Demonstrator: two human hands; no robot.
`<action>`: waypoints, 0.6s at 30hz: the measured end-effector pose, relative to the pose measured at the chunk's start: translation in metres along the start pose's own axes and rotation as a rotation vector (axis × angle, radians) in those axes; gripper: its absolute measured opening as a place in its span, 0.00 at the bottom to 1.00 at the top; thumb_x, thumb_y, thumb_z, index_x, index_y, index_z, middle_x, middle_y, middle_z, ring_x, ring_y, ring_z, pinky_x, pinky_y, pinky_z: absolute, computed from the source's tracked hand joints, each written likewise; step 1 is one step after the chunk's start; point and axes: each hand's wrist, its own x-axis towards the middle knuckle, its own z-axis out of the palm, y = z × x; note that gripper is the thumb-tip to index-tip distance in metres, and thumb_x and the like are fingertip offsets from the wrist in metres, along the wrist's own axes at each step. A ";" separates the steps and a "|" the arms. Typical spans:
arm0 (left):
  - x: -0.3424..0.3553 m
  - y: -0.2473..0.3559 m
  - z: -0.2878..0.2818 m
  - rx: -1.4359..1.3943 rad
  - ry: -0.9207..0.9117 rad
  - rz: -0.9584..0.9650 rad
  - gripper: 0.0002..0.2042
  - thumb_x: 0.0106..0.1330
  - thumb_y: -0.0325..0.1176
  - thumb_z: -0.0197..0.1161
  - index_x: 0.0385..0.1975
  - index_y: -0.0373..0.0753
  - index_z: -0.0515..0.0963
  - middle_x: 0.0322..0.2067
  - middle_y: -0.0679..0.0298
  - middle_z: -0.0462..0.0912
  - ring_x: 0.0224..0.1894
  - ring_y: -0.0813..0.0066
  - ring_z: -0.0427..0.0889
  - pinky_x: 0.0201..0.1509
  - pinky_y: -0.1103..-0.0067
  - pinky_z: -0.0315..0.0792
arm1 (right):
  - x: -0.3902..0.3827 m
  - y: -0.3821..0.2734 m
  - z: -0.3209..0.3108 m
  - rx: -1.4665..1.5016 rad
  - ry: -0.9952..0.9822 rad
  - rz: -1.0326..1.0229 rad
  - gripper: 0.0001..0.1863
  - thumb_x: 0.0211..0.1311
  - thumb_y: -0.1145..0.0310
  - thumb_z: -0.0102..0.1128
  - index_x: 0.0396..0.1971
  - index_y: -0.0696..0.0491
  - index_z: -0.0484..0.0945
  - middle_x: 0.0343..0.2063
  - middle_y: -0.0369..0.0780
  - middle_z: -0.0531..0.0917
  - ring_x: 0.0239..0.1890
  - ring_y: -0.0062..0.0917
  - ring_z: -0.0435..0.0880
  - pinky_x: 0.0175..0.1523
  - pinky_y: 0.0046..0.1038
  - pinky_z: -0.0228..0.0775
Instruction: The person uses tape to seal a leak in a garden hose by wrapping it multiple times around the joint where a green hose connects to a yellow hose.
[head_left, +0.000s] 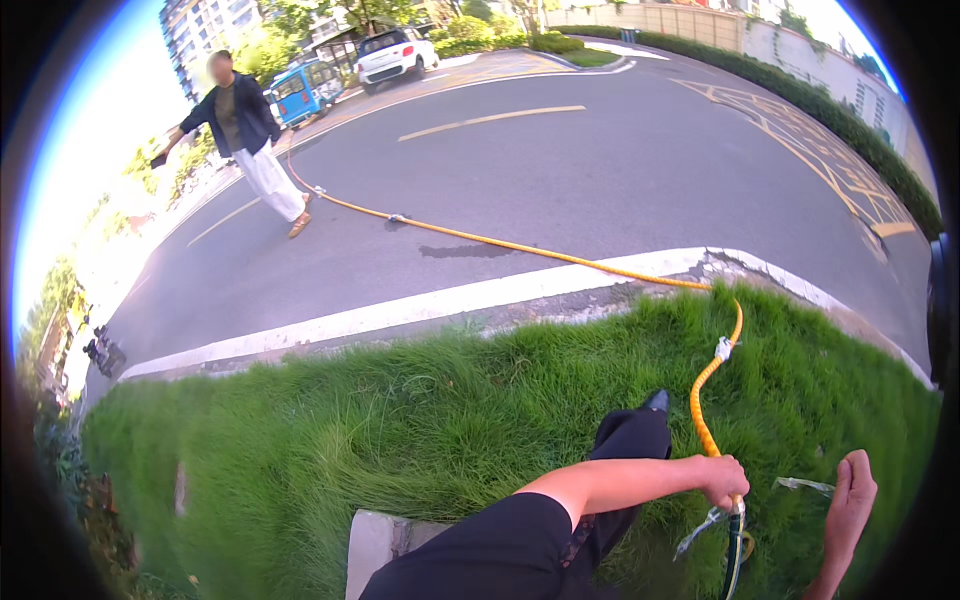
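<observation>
A yellow hose (703,400) runs from the road over the kerb and grass to my left hand (722,481), whose fingers are wrapped round it. Just below that hand a dark green hose section (735,560) shows, with clear plastic wrapping (695,533) hanging beside it. Further up the yellow hose, a pale wrapped joint (723,348) lies above the grass. To the right, my right hand (851,495) is closed, and a thin strip of clear plastic (803,484) reaches to its fingers; their grip is partly hidden.
Thick grass (400,450) surrounds my legs, with a concrete block (375,545) at lower left. Past a white kerb (450,297) lies the road (560,180). A person (245,130) walks there near the hose. A blue three-wheeler (305,92) and a white car (395,57) stand beyond.
</observation>
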 end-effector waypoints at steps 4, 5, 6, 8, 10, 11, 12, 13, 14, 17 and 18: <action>0.008 0.001 0.000 0.041 0.056 -0.034 0.13 0.42 0.46 0.63 0.18 0.42 0.80 0.19 0.57 0.80 0.26 0.54 0.80 0.30 0.62 0.72 | 0.017 0.032 0.009 -0.119 -0.329 0.016 0.08 0.60 0.73 0.51 0.33 0.62 0.73 0.29 0.43 0.74 0.33 0.31 0.72 0.38 0.28 0.65; 0.010 0.001 0.003 0.031 0.076 -0.035 0.14 0.42 0.47 0.63 0.18 0.42 0.80 0.19 0.58 0.80 0.26 0.54 0.80 0.31 0.62 0.72 | 0.013 0.031 0.015 -0.180 -0.456 0.026 0.10 0.59 0.72 0.51 0.35 0.63 0.75 0.31 0.43 0.78 0.35 0.33 0.76 0.41 0.29 0.69; 0.012 -0.002 0.007 0.038 0.075 -0.040 0.14 0.42 0.48 0.63 0.18 0.43 0.80 0.19 0.58 0.80 0.27 0.54 0.80 0.31 0.62 0.72 | 0.010 0.029 0.022 -0.216 -0.575 0.033 0.12 0.59 0.71 0.52 0.37 0.63 0.77 0.34 0.44 0.81 0.38 0.35 0.80 0.44 0.29 0.72; 0.011 -0.002 0.005 0.038 0.070 -0.042 0.15 0.42 0.49 0.63 0.19 0.43 0.81 0.19 0.58 0.80 0.27 0.54 0.80 0.31 0.63 0.73 | -0.003 0.023 0.026 -0.217 -0.768 0.065 0.16 0.59 0.63 0.58 0.43 0.57 0.78 0.40 0.49 0.81 0.44 0.43 0.79 0.51 0.38 0.69; 0.005 0.005 -0.002 0.039 0.070 -0.037 0.15 0.41 0.50 0.63 0.20 0.45 0.82 0.20 0.59 0.81 0.28 0.55 0.80 0.32 0.63 0.73 | -0.010 0.053 0.044 -0.227 -0.793 0.054 0.17 0.61 0.60 0.56 0.42 0.58 0.78 0.39 0.51 0.81 0.42 0.44 0.79 0.48 0.37 0.70; 0.005 0.005 0.000 0.060 0.054 -0.021 0.15 0.42 0.50 0.63 0.21 0.45 0.82 0.21 0.59 0.81 0.29 0.56 0.81 0.33 0.63 0.73 | -0.014 0.073 0.057 -0.232 -0.814 0.044 0.18 0.61 0.59 0.55 0.41 0.58 0.78 0.39 0.51 0.81 0.41 0.45 0.79 0.47 0.37 0.70; 0.007 0.001 0.004 0.074 0.044 -0.020 0.15 0.42 0.50 0.63 0.21 0.46 0.82 0.21 0.60 0.82 0.29 0.56 0.81 0.33 0.63 0.73 | -0.018 0.093 0.072 -0.144 -0.845 0.046 0.16 0.62 0.58 0.53 0.38 0.56 0.80 0.37 0.50 0.81 0.40 0.43 0.79 0.45 0.37 0.70; 0.009 -0.002 0.010 0.078 0.038 -0.031 0.16 0.42 0.51 0.63 0.22 0.46 0.83 0.22 0.60 0.82 0.30 0.57 0.81 0.34 0.64 0.73 | -0.021 0.097 0.082 -0.036 -0.868 0.108 0.16 0.62 0.59 0.52 0.37 0.55 0.80 0.37 0.49 0.81 0.39 0.43 0.79 0.44 0.37 0.70; 0.017 -0.008 0.018 0.103 0.011 -0.035 0.16 0.44 0.51 0.63 0.25 0.47 0.83 0.24 0.60 0.82 0.32 0.58 0.81 0.36 0.63 0.73 | -0.021 0.096 0.090 0.065 -0.904 0.171 0.15 0.63 0.59 0.52 0.36 0.55 0.80 0.36 0.49 0.81 0.39 0.43 0.79 0.43 0.37 0.70; 0.033 0.002 0.016 -0.042 -0.072 -0.214 0.15 0.46 0.48 0.61 0.30 0.47 0.82 0.28 0.62 0.83 0.34 0.59 0.81 0.37 0.65 0.74 | -0.031 0.095 0.101 0.282 -0.994 0.358 0.14 0.62 0.60 0.51 0.35 0.54 0.80 0.35 0.47 0.82 0.37 0.40 0.79 0.40 0.35 0.69; 0.035 0.011 0.012 -0.032 -0.078 -0.213 0.15 0.48 0.47 0.60 0.32 0.47 0.82 0.30 0.62 0.83 0.35 0.58 0.81 0.37 0.64 0.74 | -0.034 0.097 0.103 0.321 -1.021 0.377 0.14 0.61 0.61 0.52 0.36 0.55 0.80 0.35 0.46 0.82 0.35 0.38 0.79 0.39 0.34 0.69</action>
